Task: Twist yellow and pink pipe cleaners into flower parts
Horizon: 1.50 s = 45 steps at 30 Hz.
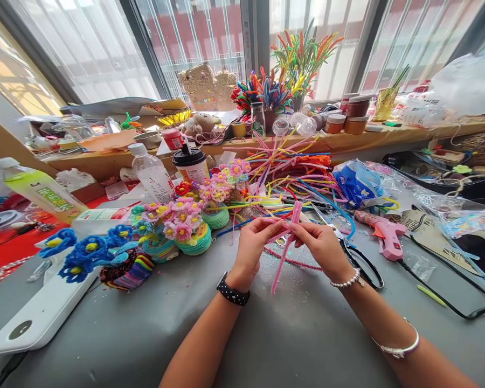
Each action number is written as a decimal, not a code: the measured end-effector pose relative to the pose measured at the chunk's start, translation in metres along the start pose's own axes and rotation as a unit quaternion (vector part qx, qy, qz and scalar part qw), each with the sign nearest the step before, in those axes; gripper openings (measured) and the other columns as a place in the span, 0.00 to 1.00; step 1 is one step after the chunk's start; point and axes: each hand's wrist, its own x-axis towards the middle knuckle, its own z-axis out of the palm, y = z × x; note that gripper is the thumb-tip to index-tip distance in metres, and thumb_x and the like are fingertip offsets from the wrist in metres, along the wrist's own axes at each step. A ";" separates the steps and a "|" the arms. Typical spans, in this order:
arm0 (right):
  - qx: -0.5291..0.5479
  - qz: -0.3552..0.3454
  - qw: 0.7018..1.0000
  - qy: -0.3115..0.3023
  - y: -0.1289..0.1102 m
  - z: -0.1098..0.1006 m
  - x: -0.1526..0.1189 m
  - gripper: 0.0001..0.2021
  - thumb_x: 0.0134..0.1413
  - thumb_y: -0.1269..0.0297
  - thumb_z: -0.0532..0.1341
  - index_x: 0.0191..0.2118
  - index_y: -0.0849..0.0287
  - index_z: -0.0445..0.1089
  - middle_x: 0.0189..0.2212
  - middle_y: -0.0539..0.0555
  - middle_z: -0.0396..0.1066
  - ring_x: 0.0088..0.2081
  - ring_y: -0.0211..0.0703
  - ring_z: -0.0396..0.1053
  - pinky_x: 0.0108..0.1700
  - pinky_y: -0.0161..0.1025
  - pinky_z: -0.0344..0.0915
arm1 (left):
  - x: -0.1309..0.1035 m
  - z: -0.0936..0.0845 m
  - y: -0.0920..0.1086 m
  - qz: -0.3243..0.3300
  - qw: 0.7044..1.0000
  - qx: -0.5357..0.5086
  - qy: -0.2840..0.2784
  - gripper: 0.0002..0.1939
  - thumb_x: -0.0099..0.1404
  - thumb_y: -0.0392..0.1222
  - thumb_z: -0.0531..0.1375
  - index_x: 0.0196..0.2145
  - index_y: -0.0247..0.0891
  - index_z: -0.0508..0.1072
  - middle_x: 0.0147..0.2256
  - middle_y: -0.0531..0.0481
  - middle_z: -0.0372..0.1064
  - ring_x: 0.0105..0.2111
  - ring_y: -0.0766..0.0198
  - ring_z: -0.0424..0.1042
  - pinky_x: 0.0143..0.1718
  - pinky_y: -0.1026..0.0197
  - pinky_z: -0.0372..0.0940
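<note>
Pink pipe cleaners are held in front of me, crossed and bent, one end pointing up and one hanging down toward the table. My left hand pinches them from the left between thumb and fingers. From the right, my right hand pinches the same pipe cleaners close to the crossing. The fingertips of both hands nearly meet there. Just behind the hands lie scissors with black handles and a dark red tinsel stem on the grey table.
Pipe-cleaner flower pots and blue flowers stand at left beside a white device. A pink glue gun with its black cord lies at right. Loose pipe cleaners, a lidded cup and a bottle are behind.
</note>
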 end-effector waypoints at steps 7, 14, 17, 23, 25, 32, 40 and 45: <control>0.006 -0.006 1.000 0.022 0.003 -0.001 0.001 0.17 0.48 0.53 0.55 0.22 0.62 0.70 0.16 0.50 0.66 0.21 0.36 0.63 0.28 0.34 0.60 | 0.000 -0.003 0.001 -0.028 1.000 0.009 -0.009 0.08 0.47 0.39 0.63 0.26 0.33 0.72 0.28 0.50 0.71 0.30 0.68 0.69 0.35 0.66 0.62; -0.048 -0.037 0.997 0.046 -0.002 -0.005 0.000 0.16 0.48 0.54 0.54 0.24 0.62 0.70 0.18 0.51 0.68 0.22 0.36 0.64 0.27 0.34 0.60 | 0.000 -0.004 0.005 -0.002 0.998 0.064 -0.028 0.09 0.50 0.42 0.61 0.29 0.33 0.70 0.30 0.49 0.71 0.32 0.66 0.69 0.38 0.64 0.62; -0.079 -0.050 0.993 0.075 -0.003 -0.009 0.001 0.16 0.49 0.54 0.54 0.25 0.62 0.71 0.19 0.51 0.68 0.22 0.37 0.64 0.27 0.33 0.60 | -0.001 -0.003 0.006 0.050 0.988 0.144 0.000 0.10 0.51 0.44 0.60 0.29 0.34 0.70 0.27 0.50 0.69 0.30 0.67 0.69 0.33 0.66 0.63; -0.064 -0.051 0.992 0.094 -0.002 -0.014 0.003 0.15 0.49 0.55 0.55 0.26 0.62 0.71 0.19 0.50 0.68 0.22 0.36 0.65 0.26 0.32 0.61 | -0.003 -0.002 0.003 0.061 0.966 0.247 -0.045 0.11 0.49 0.46 0.60 0.27 0.35 0.71 0.25 0.50 0.69 0.26 0.66 0.68 0.28 0.65 0.63; -0.055 -0.048 0.993 0.091 -0.002 -0.014 0.003 0.15 0.48 0.55 0.55 0.26 0.61 0.71 0.19 0.50 0.68 0.21 0.36 0.65 0.26 0.33 0.61 | -0.004 -0.002 0.002 0.052 0.963 0.258 -0.056 0.11 0.48 0.46 0.61 0.26 0.34 0.71 0.24 0.50 0.69 0.25 0.66 0.67 0.28 0.65 0.63; 0.014 -0.025 0.995 0.093 0.001 -0.012 0.004 0.17 0.47 0.52 0.55 0.24 0.62 0.70 0.19 0.51 0.67 0.21 0.37 0.64 0.25 0.34 0.62 | -0.005 0.000 0.000 0.007 0.966 0.235 -0.104 0.12 0.48 0.47 0.61 0.23 0.34 0.71 0.22 0.51 0.67 0.22 0.67 0.66 0.25 0.64 0.63; -0.053 -0.041 0.998 0.003 -0.005 -0.027 0.007 0.16 0.49 0.54 0.54 0.21 0.61 0.67 0.17 0.49 0.64 0.21 0.35 0.61 0.24 0.32 0.58 | -0.004 0.002 0.006 0.068 0.981 0.181 -0.013 0.11 0.52 0.47 0.58 0.26 0.35 0.69 0.22 0.53 0.66 0.23 0.69 0.66 0.27 0.67 0.62; -0.090 -0.070 0.986 -0.119 -0.012 -0.025 0.004 0.16 0.50 0.55 0.53 0.19 0.60 0.64 0.17 0.49 0.63 0.20 0.33 0.60 0.23 0.31 0.56 | -0.003 0.000 0.009 0.055 0.986 0.156 -0.011 0.12 0.52 0.47 0.59 0.28 0.35 0.68 0.22 0.54 0.66 0.22 0.71 0.66 0.26 0.68 0.61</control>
